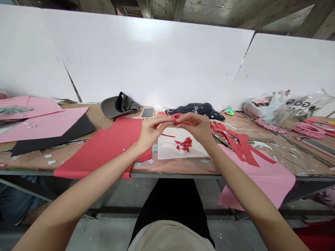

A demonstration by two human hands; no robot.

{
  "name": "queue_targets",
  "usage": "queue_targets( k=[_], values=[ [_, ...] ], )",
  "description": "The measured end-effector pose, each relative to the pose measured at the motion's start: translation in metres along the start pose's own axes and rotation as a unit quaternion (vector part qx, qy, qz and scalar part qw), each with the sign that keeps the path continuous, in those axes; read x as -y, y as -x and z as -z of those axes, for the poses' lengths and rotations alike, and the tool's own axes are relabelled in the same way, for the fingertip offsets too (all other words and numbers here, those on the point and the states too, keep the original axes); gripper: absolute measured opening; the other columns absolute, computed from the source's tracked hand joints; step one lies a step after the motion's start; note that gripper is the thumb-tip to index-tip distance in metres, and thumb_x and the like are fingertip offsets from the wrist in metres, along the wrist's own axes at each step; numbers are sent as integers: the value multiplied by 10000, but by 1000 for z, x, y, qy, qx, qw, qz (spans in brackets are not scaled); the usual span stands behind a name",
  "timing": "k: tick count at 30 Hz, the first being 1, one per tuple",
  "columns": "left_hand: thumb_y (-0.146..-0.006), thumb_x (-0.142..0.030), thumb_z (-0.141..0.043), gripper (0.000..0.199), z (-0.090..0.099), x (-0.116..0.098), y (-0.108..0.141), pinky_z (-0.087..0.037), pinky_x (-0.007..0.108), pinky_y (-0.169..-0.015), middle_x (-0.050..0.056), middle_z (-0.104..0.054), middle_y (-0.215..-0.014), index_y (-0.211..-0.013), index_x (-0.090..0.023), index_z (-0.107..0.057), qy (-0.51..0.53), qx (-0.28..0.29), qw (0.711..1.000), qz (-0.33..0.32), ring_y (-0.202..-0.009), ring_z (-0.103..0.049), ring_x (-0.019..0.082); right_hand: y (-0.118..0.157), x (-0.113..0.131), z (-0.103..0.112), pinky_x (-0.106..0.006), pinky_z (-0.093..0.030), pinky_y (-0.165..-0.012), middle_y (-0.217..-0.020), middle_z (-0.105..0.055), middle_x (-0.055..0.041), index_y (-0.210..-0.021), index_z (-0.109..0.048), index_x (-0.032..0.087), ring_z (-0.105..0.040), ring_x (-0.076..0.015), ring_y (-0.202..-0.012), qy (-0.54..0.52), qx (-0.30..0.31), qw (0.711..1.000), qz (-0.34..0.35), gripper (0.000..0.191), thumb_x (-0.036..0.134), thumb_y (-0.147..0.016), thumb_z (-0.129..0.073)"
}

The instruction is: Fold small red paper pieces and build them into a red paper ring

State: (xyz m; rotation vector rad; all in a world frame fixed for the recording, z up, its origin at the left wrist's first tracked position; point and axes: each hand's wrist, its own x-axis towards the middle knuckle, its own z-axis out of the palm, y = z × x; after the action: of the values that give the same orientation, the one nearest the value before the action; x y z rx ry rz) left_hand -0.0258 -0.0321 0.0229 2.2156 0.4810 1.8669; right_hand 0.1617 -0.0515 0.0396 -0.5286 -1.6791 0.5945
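Both of my hands hold a small folded piece of red paper [176, 119] between their fingertips, above the far edge of a white sheet [195, 148]. My left hand [151, 130] pinches its left side, and my right hand [195, 127] pinches its right side. Part of the paper is hidden by my fingers. Below my hands, a cluster of small red paper scraps [185, 144] lies on the white sheet. A large red paper sheet [104, 148] lies to the left of my left hand, and red paper strips [242, 148] lie to the right of my right hand.
A grey cap [119, 105], a smartphone [147, 113] and a dark cloth [199, 110] lie along the table's far side. Pink and black sheets [44, 127] lie at left, plastic bags [265, 106] at right. A white board [157, 59] stands behind the table.
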Motion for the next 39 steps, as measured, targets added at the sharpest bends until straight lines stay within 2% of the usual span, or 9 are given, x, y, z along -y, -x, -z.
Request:
queue_targets(
  k=[8,15,21,31,39],
  values=[
    [-856,-160,-652,164,1,1,1,-537,271,-685,26,-751,-905,-925,-261,-762,-26,9,999,-23,-803,-682,152,0,1,0,-371,-586,-811,-801,-722,-6,-774,-739,231,-675,-177,-820,-1,-15,1000,-12,138,274,-674,-824],
    [-856,-232,-666,108,1,-1,0,-534,282,-677,33,-751,-871,-887,-249,-768,-27,11,1000,-3,-788,-682,163,-2,3,-1,-358,-595,-764,-752,-712,-2,-737,-730,217,-676,-168,-756,-2,-26,999,-40,158,287,-645,-837],
    [-836,-239,-689,92,0,-3,-1,-538,310,-712,31,-753,-873,-882,-251,-768,7,4,1000,23,-793,-681,171,-1,4,0,-359,-572,-797,-813,-712,-9,-790,-748,237,-667,-168,-813,-9,3,1000,-15,107,274,-705,-802],
    [-815,-247,-711,126,-2,-1,0,-555,322,-751,36,-754,-908,-926,-252,-770,52,-1,997,64,-838,-691,181,-1,3,0,-368,-566,-800,-839,-709,-11,-772,-758,272,-656,-186,-861,19,-9,1000,15,79,288,-709,-803],
    [-837,-248,-690,97,0,-3,-1,-553,327,-750,28,-758,-883,-887,-260,-772,3,10,1000,22,-804,-691,177,-1,2,2,-373,-561,-799,-832,-708,-10,-778,-753,268,-657,-183,-851,26,0,1000,4,88,311,-715,-798]
  ],
)
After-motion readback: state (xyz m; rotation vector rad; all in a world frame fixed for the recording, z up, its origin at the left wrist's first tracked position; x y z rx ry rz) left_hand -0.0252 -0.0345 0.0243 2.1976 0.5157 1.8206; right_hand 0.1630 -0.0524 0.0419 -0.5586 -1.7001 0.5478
